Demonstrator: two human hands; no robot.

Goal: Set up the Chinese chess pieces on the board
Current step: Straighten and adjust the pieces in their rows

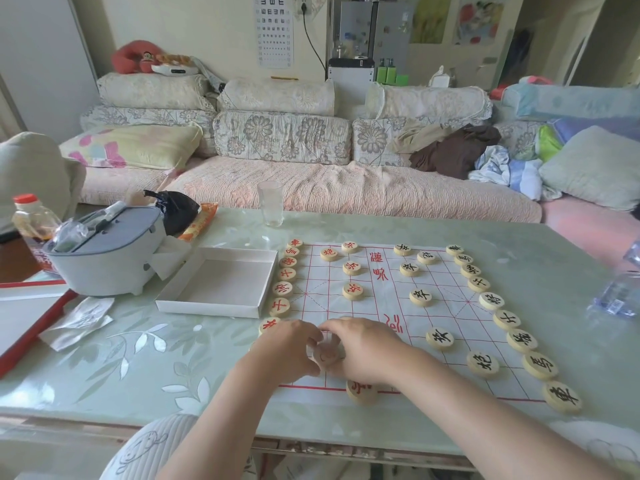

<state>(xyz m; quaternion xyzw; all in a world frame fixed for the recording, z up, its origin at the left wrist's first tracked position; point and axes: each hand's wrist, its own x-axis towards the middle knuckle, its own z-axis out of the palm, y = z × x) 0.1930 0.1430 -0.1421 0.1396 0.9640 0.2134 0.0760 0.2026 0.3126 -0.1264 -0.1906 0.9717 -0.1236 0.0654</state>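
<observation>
1. Meeting over the near left corner of the board (450, 296), the left hand (287, 348) and the right hand (363, 351) close in on one pale piece (327, 356), which is blurred so its character is unreadable.
2. Right hand: thumb above the pale piece, fingers curled beneath it, pinching it.
3. Left hand: fingers curled, tips against the piece's left rim. Cannot tell whether they grip it or only touch it.
4. The board is a white sheet with red lines, lying flat on the green glass-topped table (138, 358).
5. The red row (280, 306) runs along the board's left edge, and the near end is hidden under the left hand.
6. The black row (522, 341) runs along the right edge. More red and black pieces stand on inner points.
7. One red piece (362, 391) sits on the near border line, just below the right wrist.
8. The white box tray (221, 282) lies just left of the board, and a drinking glass (270, 204) stands beyond it.
</observation>
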